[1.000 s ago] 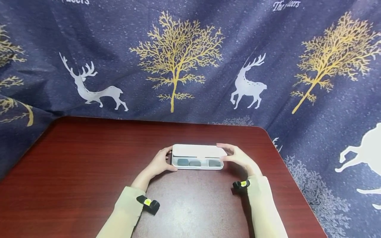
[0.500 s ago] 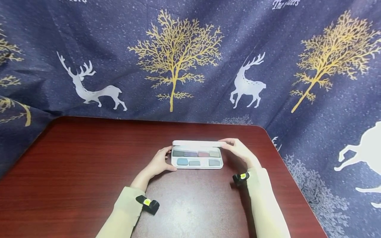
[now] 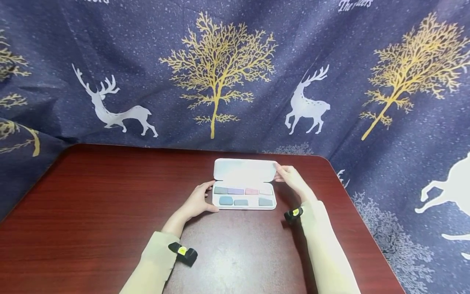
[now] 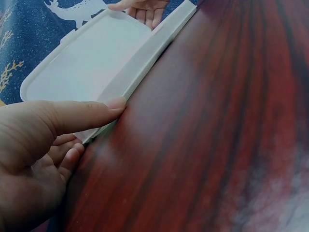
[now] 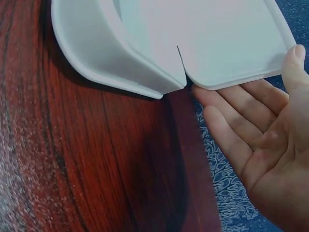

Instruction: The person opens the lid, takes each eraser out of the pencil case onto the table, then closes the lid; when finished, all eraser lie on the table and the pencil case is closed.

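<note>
A long white hinged case (image 3: 243, 207) lies on the table with its lid (image 3: 244, 169) raised and leaning back. In its two rows sit several coloured blocks, among them a blue block (image 3: 225, 200), a purple block (image 3: 236, 191) and a pink block (image 3: 251, 191). My left hand (image 3: 195, 201) grips the left end of the case, thumb (image 4: 89, 116) along the front edge and fingers round the end. At the lid's right edge, my right hand (image 3: 291, 179) holds on with the thumb (image 5: 294, 63) on the rim and the fingers behind.
The dark red wooden table (image 3: 110, 220) has rounded far corners. Behind it hangs a blue cloth (image 3: 257, 102) printed with trees and deer. Black straps with yellow tags are on both wrists, such as the left strap (image 3: 182, 252).
The lid has swung up and back from nearly covering the case, baring both rows of blocks. My right hand has moved away from me with it; my left hand has stayed put.
</note>
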